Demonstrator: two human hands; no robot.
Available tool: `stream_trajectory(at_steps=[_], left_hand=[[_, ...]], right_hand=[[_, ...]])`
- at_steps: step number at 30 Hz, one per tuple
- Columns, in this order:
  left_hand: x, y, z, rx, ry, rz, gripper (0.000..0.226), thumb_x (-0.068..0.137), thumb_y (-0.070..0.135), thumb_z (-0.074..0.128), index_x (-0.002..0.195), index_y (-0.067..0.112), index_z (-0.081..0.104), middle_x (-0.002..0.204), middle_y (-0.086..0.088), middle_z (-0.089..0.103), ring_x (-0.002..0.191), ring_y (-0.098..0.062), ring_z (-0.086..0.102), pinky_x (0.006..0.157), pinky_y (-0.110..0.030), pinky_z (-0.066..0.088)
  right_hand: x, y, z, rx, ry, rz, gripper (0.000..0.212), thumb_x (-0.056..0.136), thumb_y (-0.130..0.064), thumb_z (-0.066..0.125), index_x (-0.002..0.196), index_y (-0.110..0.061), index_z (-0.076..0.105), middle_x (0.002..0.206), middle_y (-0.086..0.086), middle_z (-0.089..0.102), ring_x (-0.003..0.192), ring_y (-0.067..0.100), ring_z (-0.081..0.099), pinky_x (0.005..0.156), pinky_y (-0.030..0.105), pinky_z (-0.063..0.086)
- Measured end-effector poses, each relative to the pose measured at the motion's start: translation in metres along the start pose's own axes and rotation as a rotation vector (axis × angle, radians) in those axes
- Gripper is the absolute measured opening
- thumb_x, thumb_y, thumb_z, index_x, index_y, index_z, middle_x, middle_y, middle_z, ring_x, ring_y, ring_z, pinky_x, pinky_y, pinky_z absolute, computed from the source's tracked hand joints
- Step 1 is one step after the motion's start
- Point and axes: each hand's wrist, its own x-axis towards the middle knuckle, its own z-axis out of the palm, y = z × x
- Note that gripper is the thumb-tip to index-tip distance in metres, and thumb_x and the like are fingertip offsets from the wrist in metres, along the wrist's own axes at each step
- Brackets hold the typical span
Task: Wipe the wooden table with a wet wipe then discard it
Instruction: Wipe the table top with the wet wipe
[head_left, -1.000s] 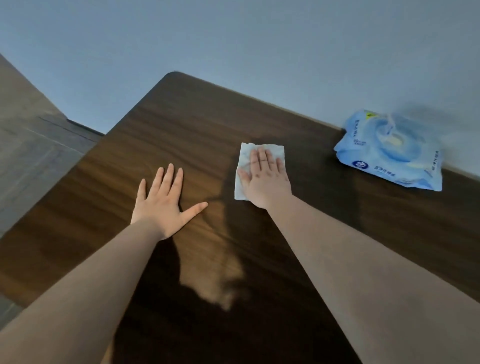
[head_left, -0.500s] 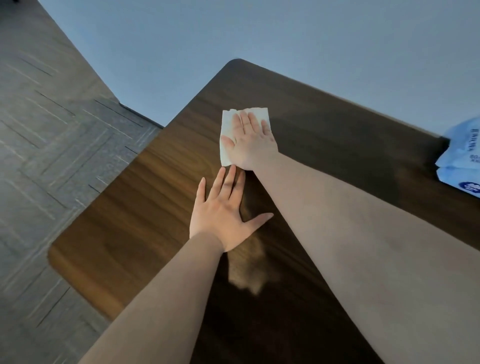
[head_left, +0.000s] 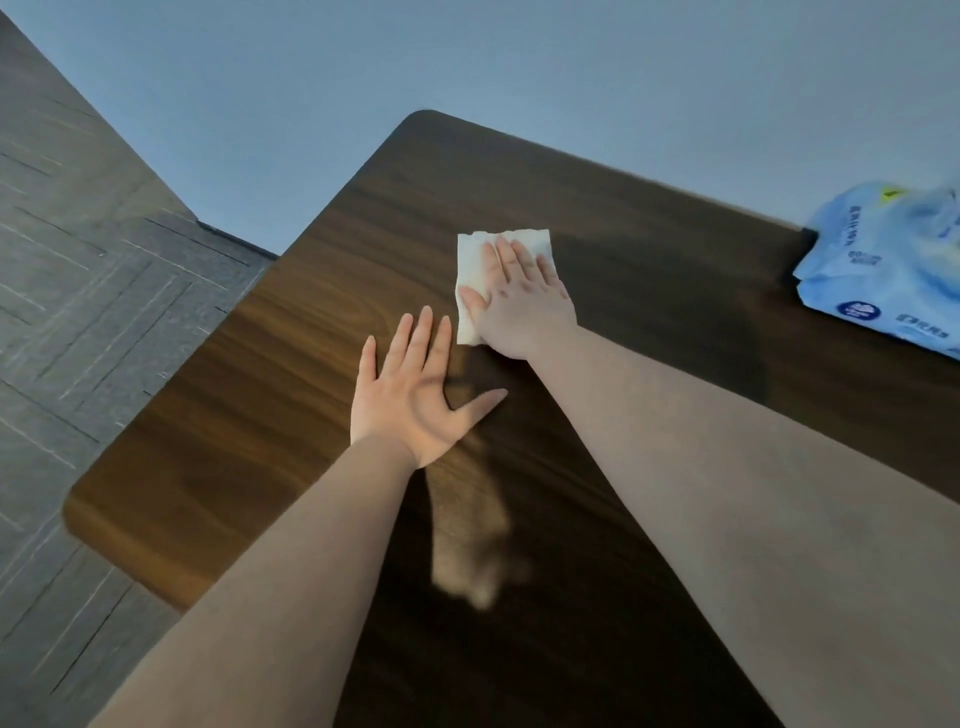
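The wet wipe (head_left: 500, 274) lies flat on the wooden table (head_left: 291, 364), near the far left corner. The right hand (head_left: 519, 301) lies on top of it with its fingers (head_left: 511, 260) flat and close together, pushing the wipe down on the wood. It is not pinching the wipe, just pressing it. One side of the wipe sticks out past the thumb.

The left hand (head_left: 415, 400) rests flat on the bare table just beside the wipe. Its fingers are spread wide and it holds nothing. It looks like it helps the person lean.

The job now is the wiping. To do it well, I think the hand should stay flat so the whole wipe rubs the wood. It should go in long rows, side by side, so no spot is missed. The left hand may need to lift so the wood under it gets wiped too.

A blue pack of wipes (head_left: 883, 270) sits far to the right, by the wall (head_left: 519, 67). I see no bin to throw the wipe in.
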Motion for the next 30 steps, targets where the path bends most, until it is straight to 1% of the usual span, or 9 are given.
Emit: stream_trajectory(at_steps=[4, 6, 9, 11, 14, 18, 25, 27, 30], left_hand=[[-0.001, 0.006, -0.006, 0.086, -0.069, -0.009, 0.103, 0.072, 0.085, 0.000, 0.151, 0.020, -0.008, 0.160, 0.000, -0.013, 0.146, -0.017, -0.012, 0.117, -0.045, -0.001], [-0.004, 0.011, -0.011, 0.129, -0.095, 0.022, 0.098, 0.075, 0.079, -0.004, 0.151, 0.018, -0.009, 0.160, 0.000, -0.013, 0.146, -0.015, -0.012, 0.118, -0.043, 0.000], [-0.014, 0.026, -0.013, 0.199, -0.038, 0.132, 0.084, 0.081, 0.066, -0.007, 0.151, 0.019, -0.005, 0.161, 0.002, -0.007, 0.147, -0.013, -0.008, 0.119, -0.040, 0.004], [-0.019, 0.046, -0.011, 0.210, -0.018, 0.193, 0.080, 0.084, 0.064, -0.004, 0.152, 0.020, -0.003, 0.161, 0.003, -0.004, 0.147, -0.013, -0.006, 0.119, -0.039, 0.004], [-0.023, 0.091, -0.007, 0.215, -0.027, 0.292, 0.078, 0.086, 0.064, -0.003, 0.151, 0.022, -0.004, 0.161, 0.004, -0.004, 0.147, -0.012, -0.006, 0.118, -0.038, 0.004], [-0.024, 0.181, 0.001, 0.184, -0.061, 0.463, 0.075, 0.089, 0.065, 0.004, 0.151, 0.024, -0.005, 0.160, 0.005, -0.007, 0.146, -0.011, -0.008, 0.118, -0.038, 0.002], [-0.031, 0.329, 0.019, 0.162, -0.200, 0.673, 0.081, 0.086, 0.073, 0.016, 0.151, 0.029, -0.007, 0.160, 0.006, -0.009, 0.146, -0.012, -0.010, 0.119, -0.042, -0.001], [-0.035, 0.363, 0.023, 0.159, -0.204, 0.725, 0.083, 0.085, 0.075, 0.019, 0.151, 0.030, -0.006, 0.160, 0.006, -0.008, 0.146, -0.012, -0.009, 0.119, -0.043, -0.001], [-0.040, 0.405, 0.029, 0.186, -0.183, 0.821, 0.088, 0.082, 0.078, 0.018, 0.151, 0.031, -0.007, 0.160, 0.007, -0.011, 0.146, -0.011, -0.011, 0.119, -0.042, -0.002]], right_hand=[[-0.050, 0.052, -0.007, -0.004, -0.023, 0.119, 0.066, 0.098, -0.052, 0.010, 0.151, -0.016, -0.005, 0.161, 0.001, -0.010, 0.146, 0.015, -0.011, 0.117, 0.035, -0.008], [-0.077, 0.083, -0.010, -0.005, -0.021, 0.180, 0.066, 0.098, -0.053, 0.008, 0.151, -0.017, -0.007, 0.160, 0.000, -0.011, 0.146, 0.013, -0.011, 0.116, 0.033, -0.009], [-0.121, 0.133, -0.014, -0.018, -0.032, 0.266, 0.066, 0.097, -0.053, 0.007, 0.150, -0.018, -0.009, 0.160, 0.001, -0.013, 0.146, 0.014, -0.011, 0.116, 0.033, -0.009], [-0.151, 0.165, -0.017, -0.025, -0.042, 0.337, 0.065, 0.097, -0.053, 0.005, 0.150, -0.018, -0.011, 0.160, 0.002, -0.014, 0.146, 0.015, -0.012, 0.116, 0.034, -0.009], [-0.193, 0.208, -0.019, -0.015, -0.032, 0.429, 0.065, 0.097, -0.052, 0.005, 0.150, -0.018, -0.012, 0.160, 0.001, -0.015, 0.146, 0.014, -0.012, 0.117, 0.034, -0.009], [-0.253, 0.268, -0.024, 0.011, 0.000, 0.580, 0.066, 0.097, -0.054, 0.007, 0.150, -0.019, -0.011, 0.160, 0.001, -0.014, 0.146, 0.014, -0.011, 0.116, 0.034, -0.008], [-0.352, 0.377, -0.025, 0.077, 0.049, 0.785, 0.069, 0.095, -0.058, 0.005, 0.150, -0.018, -0.009, 0.160, 0.003, -0.012, 0.147, 0.016, -0.009, 0.119, 0.037, -0.005], [-0.380, 0.404, -0.024, 0.095, 0.071, 0.868, 0.070, 0.095, -0.058, 0.005, 0.151, -0.018, -0.007, 0.160, 0.003, -0.010, 0.147, 0.016, -0.008, 0.119, 0.037, -0.004], [-0.419, 0.439, -0.024, 0.095, 0.087, 0.975, 0.068, 0.096, -0.054, 0.007, 0.151, -0.015, -0.005, 0.161, 0.005, -0.007, 0.147, 0.017, -0.006, 0.119, 0.037, -0.003]])
